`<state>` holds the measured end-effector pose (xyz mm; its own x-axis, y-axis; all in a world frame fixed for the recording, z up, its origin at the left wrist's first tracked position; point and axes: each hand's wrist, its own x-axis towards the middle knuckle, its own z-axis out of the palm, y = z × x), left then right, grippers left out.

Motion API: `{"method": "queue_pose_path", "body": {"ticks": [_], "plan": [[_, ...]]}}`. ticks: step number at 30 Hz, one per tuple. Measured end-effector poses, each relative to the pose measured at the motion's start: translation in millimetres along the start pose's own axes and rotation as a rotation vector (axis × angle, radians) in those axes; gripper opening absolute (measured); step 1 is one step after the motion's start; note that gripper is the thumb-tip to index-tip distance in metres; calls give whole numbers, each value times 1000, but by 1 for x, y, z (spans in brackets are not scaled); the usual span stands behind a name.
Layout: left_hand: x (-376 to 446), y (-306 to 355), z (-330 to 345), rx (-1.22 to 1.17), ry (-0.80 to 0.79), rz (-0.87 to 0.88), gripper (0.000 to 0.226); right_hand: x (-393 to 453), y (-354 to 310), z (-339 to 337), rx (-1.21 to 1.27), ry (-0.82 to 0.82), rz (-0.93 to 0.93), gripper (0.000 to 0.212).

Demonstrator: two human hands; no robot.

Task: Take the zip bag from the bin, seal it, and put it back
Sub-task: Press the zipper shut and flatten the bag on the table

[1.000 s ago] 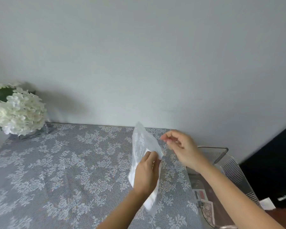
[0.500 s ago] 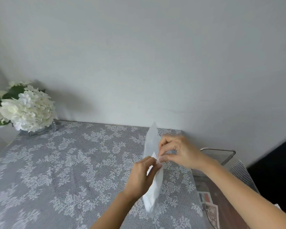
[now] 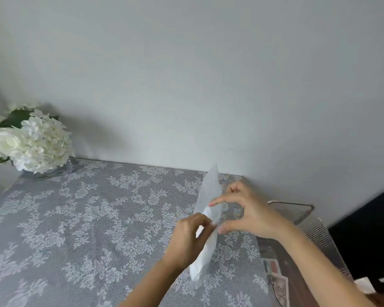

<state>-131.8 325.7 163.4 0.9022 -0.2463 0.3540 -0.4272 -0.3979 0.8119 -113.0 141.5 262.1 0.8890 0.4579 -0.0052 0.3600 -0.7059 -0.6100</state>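
- Above a lace-patterned tablecloth (image 3: 80, 218), a person holds a translucent zip bag (image 3: 210, 196) edge-on and nearly upright, clear of the table, with something white showing through its lower half.
- Left hand (image 3: 186, 240) is closed in a pinch on the bag's near edge about halfway up; right hand (image 3: 248, 213) pinches the same edge just above, thumb and forefinger pressed on the film, the other fingers curled loose.
- Clear bin (image 3: 302, 214) stands at the table's right edge, near the right forearm; the bag is out of it and not yet returned.
- Judged from the way it stands and creases, the bag is light, thin and soft, likely slick under the fingertips, and will buckle if gripped mid-panel.
- Best hold appears to be the stiffer zip strip itself: 1 hand anchoring an end, the other pressing along the track.
- Whether any of the seal is closed cannot be told at this angle.
- White flowers (image 3: 33, 142) sit at the far left corner, well apart.
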Motion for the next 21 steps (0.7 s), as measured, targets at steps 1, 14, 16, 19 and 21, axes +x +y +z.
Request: {"method": "queue_pose_path", "body": {"ticks": [1, 14, 16, 19, 21], "plan": [[-1, 2, 1, -7, -15, 3, 21, 1, 2, 4, -32, 44, -18, 37], [-13, 1, 23, -13, 38, 14, 14, -6, 10, 2, 493, 245, 587, 86], [-13, 4, 21, -85, -108, 50, 14, -6, 11, 23, 286, 71, 651, 86], [-5, -2, 8, -175, -255, 61, 27, -12, 15, 30, 174, 151, 497, 20], [14, -11, -11, -345, -107, -97, 33, -16, 14, 22, 64, 103, 347, 5]]}}
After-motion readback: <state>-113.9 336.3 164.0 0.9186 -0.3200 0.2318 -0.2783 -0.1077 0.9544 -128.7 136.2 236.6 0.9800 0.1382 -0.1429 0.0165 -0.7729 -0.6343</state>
